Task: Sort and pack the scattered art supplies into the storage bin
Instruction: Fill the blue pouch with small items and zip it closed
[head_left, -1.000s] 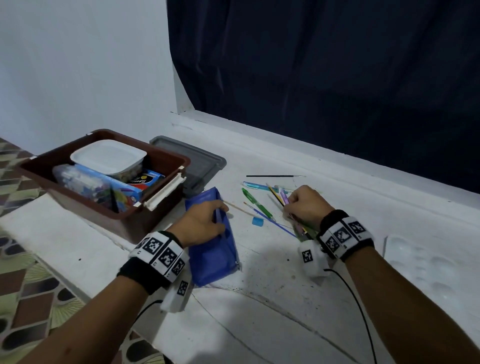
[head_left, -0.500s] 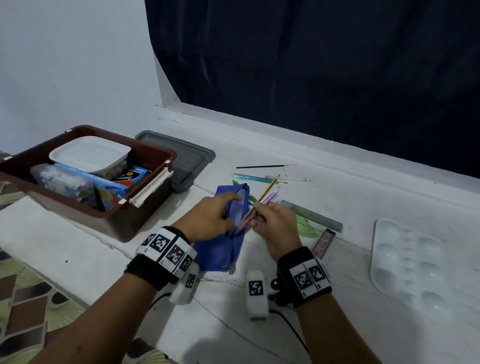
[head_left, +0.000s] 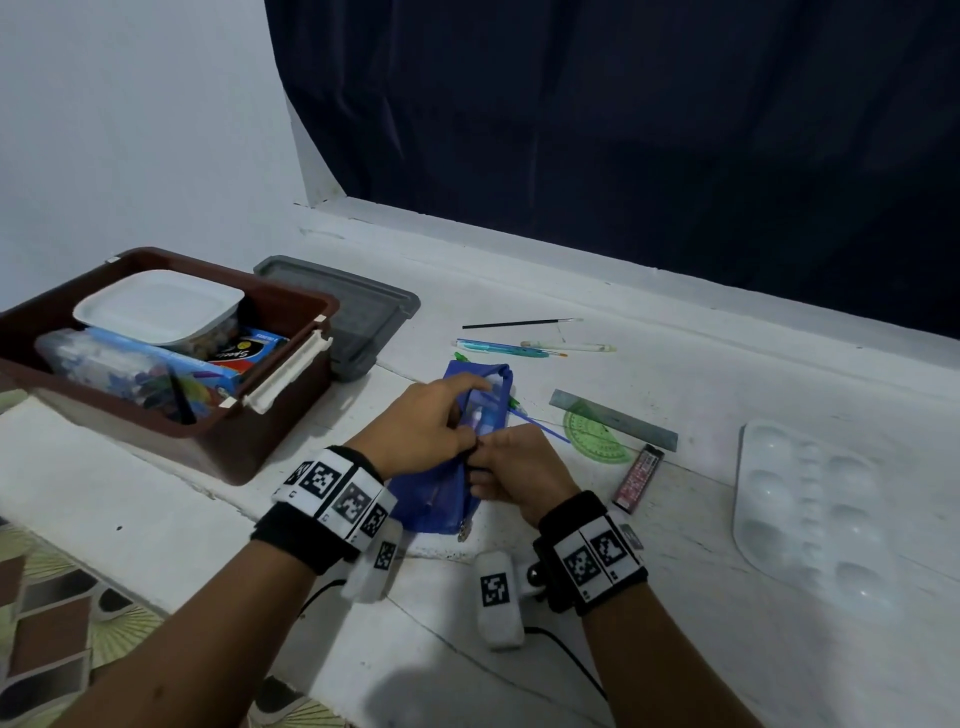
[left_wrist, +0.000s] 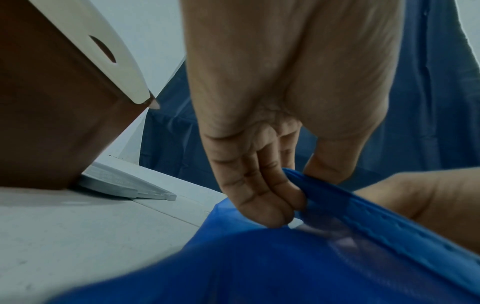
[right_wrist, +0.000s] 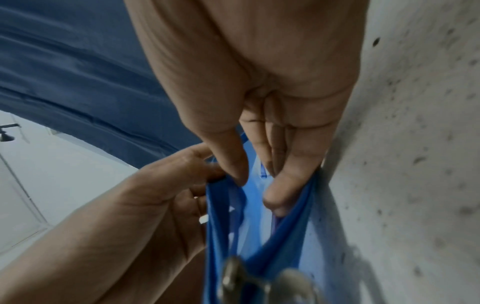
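A blue mesh pouch (head_left: 436, 493) lies on the white ledge between my hands, its mouth held apart. My left hand (head_left: 470, 415) pinches the left zipper edge; the left wrist view shows the left hand (left_wrist: 298, 195) with fingers and thumb on the blue band of the pouch (left_wrist: 259, 267). My right hand (head_left: 483, 467) grips the opposite edge; in the right wrist view the right hand (right_wrist: 257, 189) has its thumb and a finger spreading the pouch (right_wrist: 285, 236). Pale pen shapes show through the mesh. The brown storage bin (head_left: 291, 415) stands at the left, holding a white tub and boxes.
A grey lid (head_left: 358, 312) lies behind the bin. Loose brushes and pens (head_left: 519, 345) lie beyond the pouch. To the right are a ruler (head_left: 623, 422), a green protractor (head_left: 597, 441), a small red-black box (head_left: 636, 478) and a white palette (head_left: 815, 514).
My right hand gathered a bundle of pencils from the ledge, carried it to the pouch and put it inside. It now holds the pouch's edge. My left hand kept hold of the pouch.
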